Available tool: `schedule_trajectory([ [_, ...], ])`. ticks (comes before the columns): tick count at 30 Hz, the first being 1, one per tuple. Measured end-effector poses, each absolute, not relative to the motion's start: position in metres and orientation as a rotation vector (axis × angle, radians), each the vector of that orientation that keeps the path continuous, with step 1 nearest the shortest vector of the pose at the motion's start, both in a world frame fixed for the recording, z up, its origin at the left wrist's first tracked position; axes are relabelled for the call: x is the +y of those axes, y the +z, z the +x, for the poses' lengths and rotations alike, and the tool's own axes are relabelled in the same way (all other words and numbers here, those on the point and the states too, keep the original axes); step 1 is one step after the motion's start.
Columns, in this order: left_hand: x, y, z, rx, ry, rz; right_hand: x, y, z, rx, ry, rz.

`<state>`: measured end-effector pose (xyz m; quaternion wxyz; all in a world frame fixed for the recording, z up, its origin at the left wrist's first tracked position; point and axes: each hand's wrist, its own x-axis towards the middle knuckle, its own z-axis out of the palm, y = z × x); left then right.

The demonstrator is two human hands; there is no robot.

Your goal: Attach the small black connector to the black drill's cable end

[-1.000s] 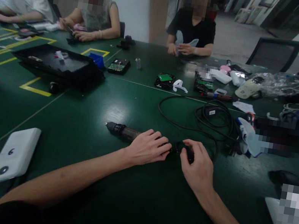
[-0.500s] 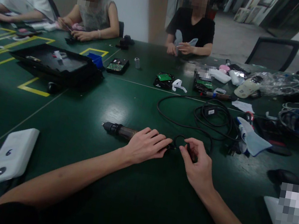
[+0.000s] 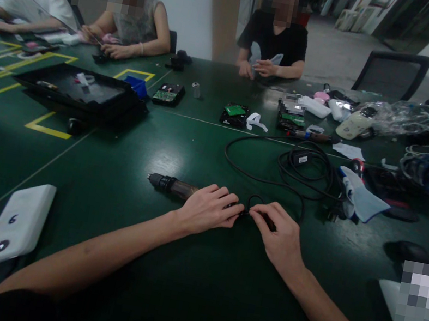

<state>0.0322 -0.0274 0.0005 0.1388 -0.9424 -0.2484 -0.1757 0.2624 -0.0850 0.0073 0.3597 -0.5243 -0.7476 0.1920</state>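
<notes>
An electric screwdriver [image 3: 176, 187] lies on the green table with its tip pointing left. My left hand [image 3: 209, 210] is closed round its rear part and hides most of that end. Just to the right, my right hand [image 3: 276, 231] pinches the black cable [image 3: 256, 197] close to the tool's back end; the exact joint is hidden by the fingers. From there the cable loops back to a coil [image 3: 314, 170] on the table beyond my hands.
A white power bank [image 3: 16, 225] lies at the left, near a black tray [image 3: 124, 106]. Several hard drives [image 3: 168, 94] stand farther back. At the right are a blue-white cloth [image 3: 365, 201], a black mouse [image 3: 409, 253] and cables. Three people sit across the table.
My right hand has moved left, closer to the screwdriver's rear end, and its fingers have come together on the cable. My left hand stays in place.
</notes>
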Motion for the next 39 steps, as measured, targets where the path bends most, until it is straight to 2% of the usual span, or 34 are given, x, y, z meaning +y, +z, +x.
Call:
schedule_trajectory([
  [6, -0.026, 0.002, 0.033, -0.723, -0.484, -2.744, -0.088, 0.007, 0.255, -2.02, 0.26, -1.379],
  [17, -0.026, -0.003, 0.03, -0.692, -0.619, -2.736, -0.087, 0.006, 0.254, -2.302, 0.055, -1.447],
  [25, -0.029, -0.002, 0.025, -0.654, -0.635, -2.722, -0.09, 0.017, 0.251, -2.366, 0.193, -1.304],
  [39, -0.03, 0.005, 0.027, -0.672, -0.666, -2.78, -0.093, -0.003, 0.262, -2.199, 0.214, -1.176],
])
